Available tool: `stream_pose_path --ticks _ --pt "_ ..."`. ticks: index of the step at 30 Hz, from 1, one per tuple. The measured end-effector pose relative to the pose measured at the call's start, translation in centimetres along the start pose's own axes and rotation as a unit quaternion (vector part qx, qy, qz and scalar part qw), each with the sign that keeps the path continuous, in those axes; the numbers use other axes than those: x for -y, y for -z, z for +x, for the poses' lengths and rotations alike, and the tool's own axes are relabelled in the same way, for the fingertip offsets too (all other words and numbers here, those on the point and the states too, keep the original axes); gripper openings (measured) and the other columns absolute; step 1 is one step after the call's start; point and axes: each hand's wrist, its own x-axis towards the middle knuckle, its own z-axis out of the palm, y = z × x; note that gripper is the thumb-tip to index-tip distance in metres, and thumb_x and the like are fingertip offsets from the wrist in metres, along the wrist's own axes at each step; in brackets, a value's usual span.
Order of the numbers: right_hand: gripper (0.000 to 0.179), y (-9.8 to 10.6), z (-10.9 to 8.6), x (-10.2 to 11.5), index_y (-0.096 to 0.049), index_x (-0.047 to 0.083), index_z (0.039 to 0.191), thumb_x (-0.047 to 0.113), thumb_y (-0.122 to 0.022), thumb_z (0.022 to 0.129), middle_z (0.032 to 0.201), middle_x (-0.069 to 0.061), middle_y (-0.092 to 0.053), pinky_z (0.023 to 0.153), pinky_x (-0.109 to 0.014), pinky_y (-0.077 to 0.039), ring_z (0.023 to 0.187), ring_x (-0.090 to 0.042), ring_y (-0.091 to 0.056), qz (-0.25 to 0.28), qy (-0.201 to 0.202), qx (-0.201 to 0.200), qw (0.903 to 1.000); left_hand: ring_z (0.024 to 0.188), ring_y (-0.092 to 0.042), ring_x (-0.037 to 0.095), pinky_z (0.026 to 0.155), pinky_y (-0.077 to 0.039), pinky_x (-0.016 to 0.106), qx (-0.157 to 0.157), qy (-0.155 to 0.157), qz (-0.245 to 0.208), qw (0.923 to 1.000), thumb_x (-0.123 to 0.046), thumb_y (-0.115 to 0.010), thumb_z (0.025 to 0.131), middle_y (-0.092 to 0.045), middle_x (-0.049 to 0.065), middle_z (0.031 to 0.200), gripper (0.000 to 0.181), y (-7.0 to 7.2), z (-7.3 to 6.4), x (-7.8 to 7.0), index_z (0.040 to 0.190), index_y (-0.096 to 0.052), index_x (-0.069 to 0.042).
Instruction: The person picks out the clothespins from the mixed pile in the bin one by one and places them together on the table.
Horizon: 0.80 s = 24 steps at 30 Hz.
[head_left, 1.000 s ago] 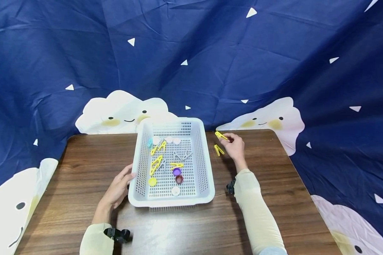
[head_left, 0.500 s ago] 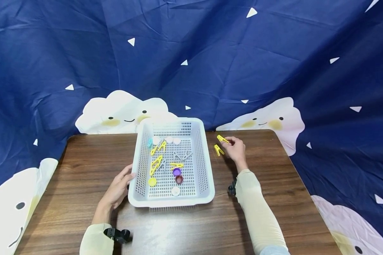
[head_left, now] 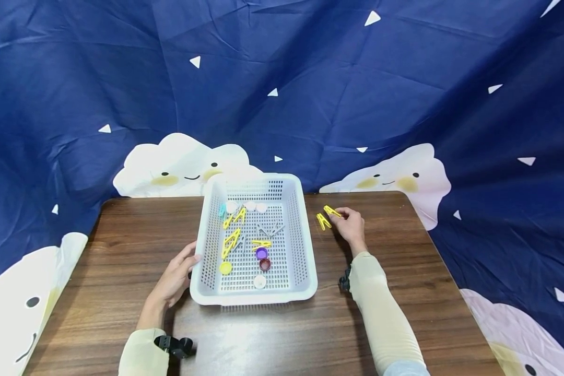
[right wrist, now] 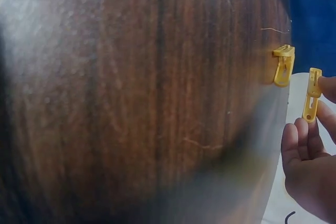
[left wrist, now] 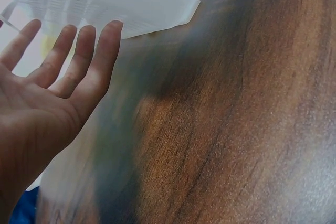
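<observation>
My right hand (head_left: 350,225) pinches a yellow clothespin (head_left: 331,210) between thumb and fingers, right of the basket. Close beside it, a second yellow clothespin (head_left: 323,222) lies on the table. In the right wrist view the held clothespin (right wrist: 312,98) is lifted near the fingertips, and the other clothespin (right wrist: 284,69) stands apart from it. My left hand (head_left: 175,277) touches the left side of the white plastic basket (head_left: 254,298). Its fingers (left wrist: 100,64) look loosely extended against the basket wall in the left wrist view.
Inside the basket lie several yellow clothespins (head_left: 231,243), grey clothespins (head_left: 276,228), and round caps, among them a purple cap (head_left: 261,253), a dark red cap (head_left: 265,265) and a yellow cap (head_left: 225,268). Behind the wooden table (head_left: 390,235) hangs a blue cloth (head_left: 310,104).
My right hand has moved slightly right and toward me with the clothespin, closer to the one on the table. The left hand and basket keep their place.
</observation>
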Motion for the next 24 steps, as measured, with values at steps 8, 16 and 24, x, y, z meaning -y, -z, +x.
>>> stream_pose_path --ticks 8,16,24 --pt "0.032 -0.3 0.0 -0.6 -0.074 0.003 0.116 0.023 -0.073 0.092 0.101 -0.015 -0.071 0.085 -0.042 -0.047 0.094 -0.029 -0.061 -0.015 -0.005 0.009 0.9998 0.125 -0.054 0.034 0.090 -0.053 0.052 -0.002 -0.004 0.000 1.0000 -0.021 -0.045 0.107 -0.040 0.026 0.151 0.054 -0.1 0.1 0.0 0.158 -0.031 -0.011" --pt "0.033 -0.8 0.0 -1.1 -0.072 0.003 0.120 0.024 -0.070 0.094 0.109 -0.016 -0.070 0.089 -0.045 -0.048 0.099 -0.031 -0.062 -0.030 -0.021 0.033 0.9988 0.126 -0.053 0.036 0.091 -0.052 0.053 -0.002 -0.003 0.000 1.0000 -0.022 -0.046 0.107 -0.039 0.027 0.152 0.054 -0.1 0.1 0.0 0.158 -0.031 -0.011" --pt "0.031 -1.1 0.1 -1.0 -0.072 0.003 0.120 0.023 -0.070 0.095 0.109 -0.016 -0.071 0.090 -0.044 -0.048 0.099 -0.030 -0.063 -0.040 -0.021 0.034 0.9984 0.125 -0.054 0.031 0.092 -0.052 0.051 -0.001 -0.003 0.002 1.0000 -0.022 -0.046 0.107 -0.038 0.028 0.152 0.055 0.0 0.0 0.0 0.158 -0.030 -0.009"
